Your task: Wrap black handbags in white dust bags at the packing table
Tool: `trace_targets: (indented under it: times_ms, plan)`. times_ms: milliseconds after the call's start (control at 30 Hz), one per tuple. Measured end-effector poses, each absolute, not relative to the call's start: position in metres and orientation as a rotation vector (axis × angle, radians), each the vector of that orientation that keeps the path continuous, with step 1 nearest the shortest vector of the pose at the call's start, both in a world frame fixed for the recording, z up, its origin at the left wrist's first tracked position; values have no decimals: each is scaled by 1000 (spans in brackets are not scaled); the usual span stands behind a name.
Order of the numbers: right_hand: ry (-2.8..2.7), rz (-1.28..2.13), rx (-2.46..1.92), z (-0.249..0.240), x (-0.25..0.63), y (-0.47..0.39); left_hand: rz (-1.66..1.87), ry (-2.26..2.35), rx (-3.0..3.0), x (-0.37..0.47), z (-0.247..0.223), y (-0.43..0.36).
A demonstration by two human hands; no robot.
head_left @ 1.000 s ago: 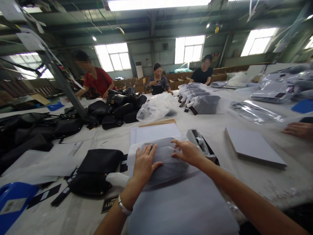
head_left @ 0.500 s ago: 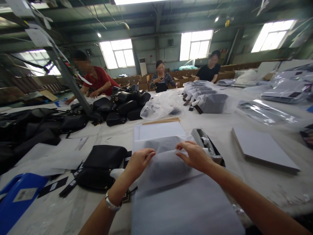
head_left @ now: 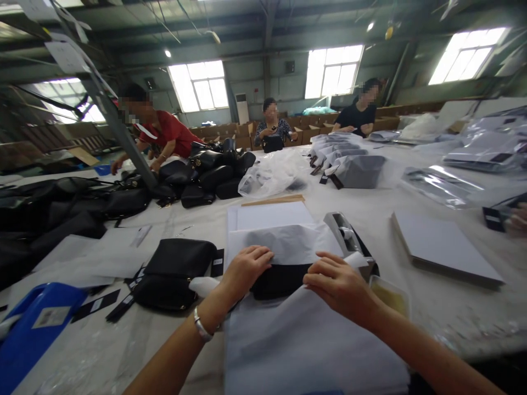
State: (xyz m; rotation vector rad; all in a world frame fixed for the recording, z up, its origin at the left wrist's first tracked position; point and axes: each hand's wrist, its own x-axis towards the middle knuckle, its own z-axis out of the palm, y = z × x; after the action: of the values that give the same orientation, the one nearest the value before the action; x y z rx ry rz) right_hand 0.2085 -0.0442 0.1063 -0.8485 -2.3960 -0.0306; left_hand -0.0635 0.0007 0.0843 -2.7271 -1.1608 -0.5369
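A black bag (head_left: 275,281) lies on a stack of white paper sheets (head_left: 313,351), its upper part covered by thin white tissue paper (head_left: 288,241). My left hand (head_left: 249,271) has its fingers closed on the tissue at the left of the bag. On the right side, my right hand (head_left: 340,282) pinches the edge of the tissue with thumb and fingers. Part of the bag's front shows dark between the two hands. A tape dispenser (head_left: 343,233) stands just beyond my right hand. Another black bag (head_left: 175,274) with tags lies left of my left hand.
Black bags (head_left: 214,178) are heaped at the back left. A blue container (head_left: 41,329) lies at the lower left. Wrapped bags (head_left: 358,171), clear plastic sleeves (head_left: 444,186) and a stack of white boards (head_left: 444,247) are to the right. Three people work across the table; another hand (head_left: 517,219) shows at the right edge.
The tissue flap over the lower part of the bag has been opened, uncovering black. Both hands have shifted slightly, the right one lower. A hand with a dark tagged item has appeared at the right edge.
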Motion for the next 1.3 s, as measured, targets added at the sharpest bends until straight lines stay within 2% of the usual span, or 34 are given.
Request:
trace_targets:
  times_ms: [267,467,700,900,1033,1300]
  plan:
    - [-2238,-149,-956,103,212,-54,-426,-980,-2669,-44,83,-7]
    - [-2195,-182,-1030,109,206,-33,-455,-1027,-2782,-44,80,-12]
    - [-2277,-130,-1154,97,192,21,-871,-1591,-3042,-65,87,-3]
    - [-2359,45,-1283,84,189,47,-1233,-2286,-3390,-84,121,0]
    - [-2358,88,-1287,83,189,52,-1022,-2151,-3283,-85,131,-3]
    - [-2310,177,-1294,82,191,58,-825,-1969,-2681,-70,93,4]
